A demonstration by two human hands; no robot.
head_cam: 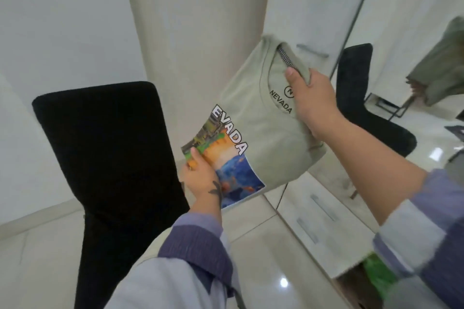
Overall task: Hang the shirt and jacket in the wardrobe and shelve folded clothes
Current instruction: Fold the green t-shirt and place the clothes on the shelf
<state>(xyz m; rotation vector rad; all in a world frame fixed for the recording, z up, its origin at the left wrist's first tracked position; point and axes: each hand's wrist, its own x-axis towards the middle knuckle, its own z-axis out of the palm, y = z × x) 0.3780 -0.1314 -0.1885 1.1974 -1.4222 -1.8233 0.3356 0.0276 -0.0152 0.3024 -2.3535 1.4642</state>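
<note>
In front of a pale wardrobe (326, 213) with drawer handles, beside a black chair (108, 158), a folded sage-green T-shirt (256, 118) is held in the air. The right hand (311, 105) reaches forward, its grip closed on the collar; the left hand (200, 175) pinches the printed lower edge, fingers hidden beneath. Blur smears the right sleeve (426, 228).

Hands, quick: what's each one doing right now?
Left hand: closed on the lower printed edge of the folded T-shirt.
Right hand: closed on the T-shirt's collar end, thumb on top.
</note>
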